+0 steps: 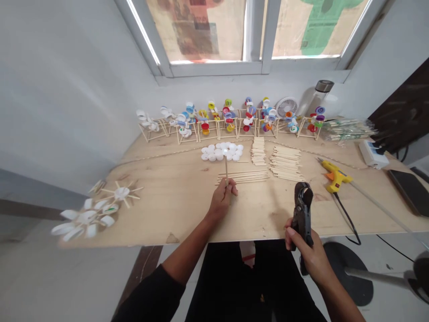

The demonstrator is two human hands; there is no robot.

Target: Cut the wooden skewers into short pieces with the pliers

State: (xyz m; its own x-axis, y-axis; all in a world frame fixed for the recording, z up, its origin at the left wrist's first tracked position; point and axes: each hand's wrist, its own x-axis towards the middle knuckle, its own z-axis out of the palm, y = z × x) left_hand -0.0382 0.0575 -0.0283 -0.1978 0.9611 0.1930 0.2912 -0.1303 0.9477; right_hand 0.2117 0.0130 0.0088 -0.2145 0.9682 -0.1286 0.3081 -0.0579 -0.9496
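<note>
Right hand (311, 254): wrapped round a black hand tool (303, 208), nearer and well right of the white caps (211, 156).
Left hand (221, 197): fingers pinched on a thin stick (226, 166), nearer than the white caps, the stick pointing toward them.
Long sticks (251, 175): laid side by side, just nearer than the white caps.
Yellow glue gun (336, 178): well right of them.
Short sticks (286, 163): stacked right of the caps.
Capped wheels (230, 115): in a row behind the caps.

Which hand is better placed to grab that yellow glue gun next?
Probably the right hand: the yellow glue gun lies nearer it, though it holds a black plier-like tool it may need to set down first. The left hand is farther off, holding a thin wooden stick.
</note>
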